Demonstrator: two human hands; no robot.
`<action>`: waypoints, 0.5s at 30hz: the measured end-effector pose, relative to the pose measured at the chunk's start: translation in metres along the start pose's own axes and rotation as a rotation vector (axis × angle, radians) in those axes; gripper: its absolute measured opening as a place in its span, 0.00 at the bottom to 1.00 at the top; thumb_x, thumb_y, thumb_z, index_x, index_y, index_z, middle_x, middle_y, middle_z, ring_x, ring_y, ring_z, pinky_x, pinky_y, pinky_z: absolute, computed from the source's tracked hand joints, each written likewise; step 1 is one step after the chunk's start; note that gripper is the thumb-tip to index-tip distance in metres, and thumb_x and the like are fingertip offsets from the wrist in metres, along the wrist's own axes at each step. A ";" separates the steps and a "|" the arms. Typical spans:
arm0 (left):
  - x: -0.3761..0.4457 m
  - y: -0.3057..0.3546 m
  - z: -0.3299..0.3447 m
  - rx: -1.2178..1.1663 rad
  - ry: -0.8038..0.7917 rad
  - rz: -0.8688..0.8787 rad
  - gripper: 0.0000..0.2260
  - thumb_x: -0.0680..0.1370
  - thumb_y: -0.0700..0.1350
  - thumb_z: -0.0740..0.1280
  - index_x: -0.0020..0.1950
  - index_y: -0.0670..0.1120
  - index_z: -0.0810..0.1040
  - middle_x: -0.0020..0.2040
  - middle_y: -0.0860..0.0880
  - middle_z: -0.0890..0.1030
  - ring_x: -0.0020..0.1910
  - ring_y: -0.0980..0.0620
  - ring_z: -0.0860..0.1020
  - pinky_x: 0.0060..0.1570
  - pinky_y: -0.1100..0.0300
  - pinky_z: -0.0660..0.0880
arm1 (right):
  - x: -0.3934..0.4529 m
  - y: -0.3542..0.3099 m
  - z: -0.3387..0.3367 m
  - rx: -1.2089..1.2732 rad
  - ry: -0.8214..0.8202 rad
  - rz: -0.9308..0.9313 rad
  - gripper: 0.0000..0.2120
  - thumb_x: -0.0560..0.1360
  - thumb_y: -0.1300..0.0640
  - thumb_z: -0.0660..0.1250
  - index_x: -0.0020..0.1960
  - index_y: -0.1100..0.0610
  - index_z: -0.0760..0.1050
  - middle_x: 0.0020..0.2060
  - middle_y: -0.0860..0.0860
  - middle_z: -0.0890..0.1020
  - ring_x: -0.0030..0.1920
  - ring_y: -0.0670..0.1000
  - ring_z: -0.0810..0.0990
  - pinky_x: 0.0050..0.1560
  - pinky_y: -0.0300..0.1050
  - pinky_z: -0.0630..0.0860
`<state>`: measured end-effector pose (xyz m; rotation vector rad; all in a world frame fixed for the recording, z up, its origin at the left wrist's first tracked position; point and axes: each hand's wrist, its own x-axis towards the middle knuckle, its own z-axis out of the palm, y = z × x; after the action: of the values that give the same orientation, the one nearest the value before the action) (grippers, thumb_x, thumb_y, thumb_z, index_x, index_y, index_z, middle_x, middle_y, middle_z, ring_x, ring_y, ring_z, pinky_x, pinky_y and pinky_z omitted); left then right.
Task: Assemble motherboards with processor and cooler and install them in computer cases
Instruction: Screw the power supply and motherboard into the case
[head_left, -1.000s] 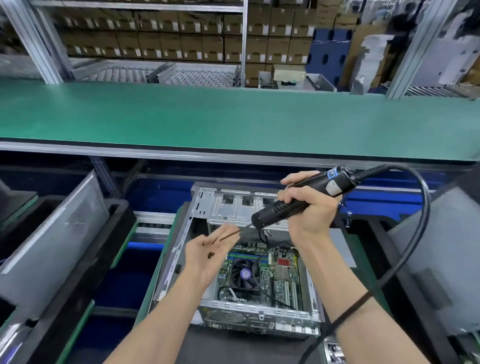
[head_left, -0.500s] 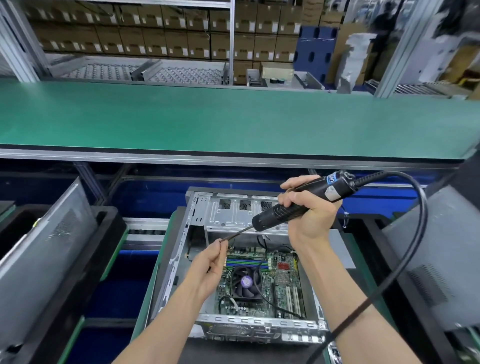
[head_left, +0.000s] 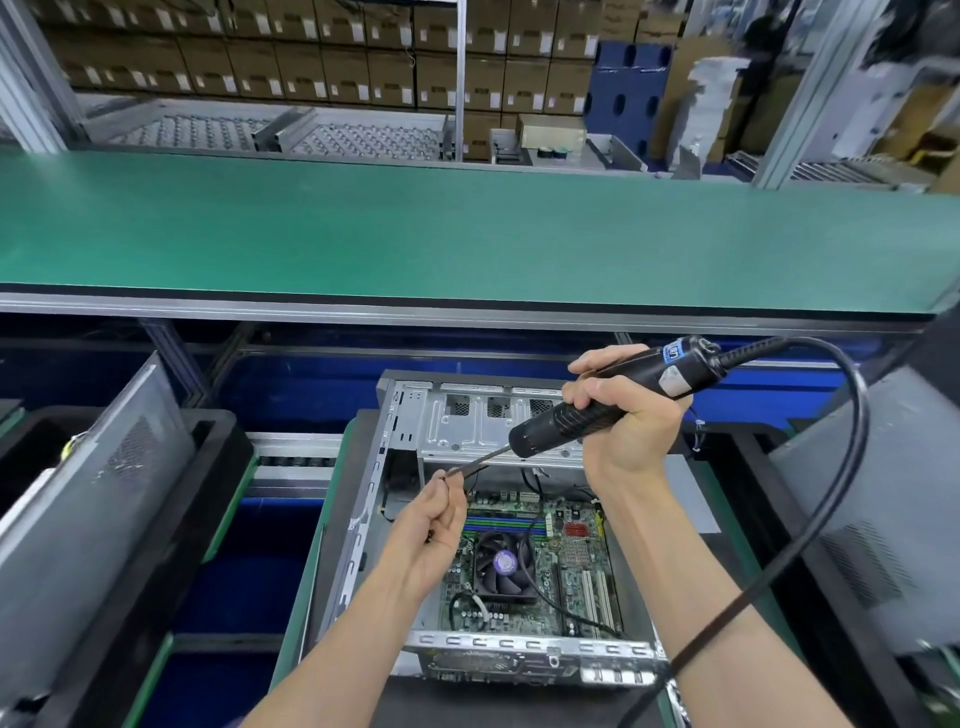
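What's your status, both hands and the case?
Right hand grips screwdriver. Left hand pinches its bit. Case open, board and fan inside. Nothing blocking.

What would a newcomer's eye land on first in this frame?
Probably the black corded electric screwdriver gripped in the right hand above the open grey metal computer case, with the left hand pinching the tip of its bit. Next, the green motherboard with its black cooler fan lying inside the case, and the long green conveyor belt running across behind.
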<state>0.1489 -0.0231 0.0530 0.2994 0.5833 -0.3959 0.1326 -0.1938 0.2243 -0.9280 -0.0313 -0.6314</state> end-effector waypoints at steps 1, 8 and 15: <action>0.000 0.000 0.000 0.009 -0.009 0.002 0.16 0.74 0.34 0.69 0.62 0.39 0.78 0.51 0.41 0.86 0.46 0.50 0.86 0.38 0.59 0.83 | 0.000 0.001 0.001 0.003 0.001 0.004 0.10 0.59 0.72 0.61 0.30 0.60 0.75 0.30 0.61 0.78 0.23 0.54 0.69 0.33 0.46 0.70; 0.001 0.003 0.000 -0.043 -0.023 0.008 0.22 0.69 0.35 0.71 0.63 0.39 0.77 0.53 0.39 0.85 0.47 0.51 0.86 0.39 0.58 0.83 | -0.001 0.003 0.005 0.007 0.009 0.018 0.10 0.59 0.72 0.61 0.29 0.59 0.76 0.29 0.60 0.78 0.24 0.54 0.69 0.33 0.46 0.70; 0.002 0.002 0.001 -0.051 -0.017 0.037 0.20 0.70 0.35 0.71 0.62 0.37 0.77 0.51 0.38 0.85 0.43 0.56 0.79 0.40 0.60 0.82 | -0.001 0.003 0.007 0.003 0.008 0.028 0.10 0.59 0.72 0.61 0.30 0.60 0.76 0.30 0.60 0.77 0.23 0.54 0.69 0.33 0.46 0.71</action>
<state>0.1519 -0.0221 0.0523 0.2575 0.5700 -0.3473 0.1347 -0.1865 0.2266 -0.9214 -0.0125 -0.6088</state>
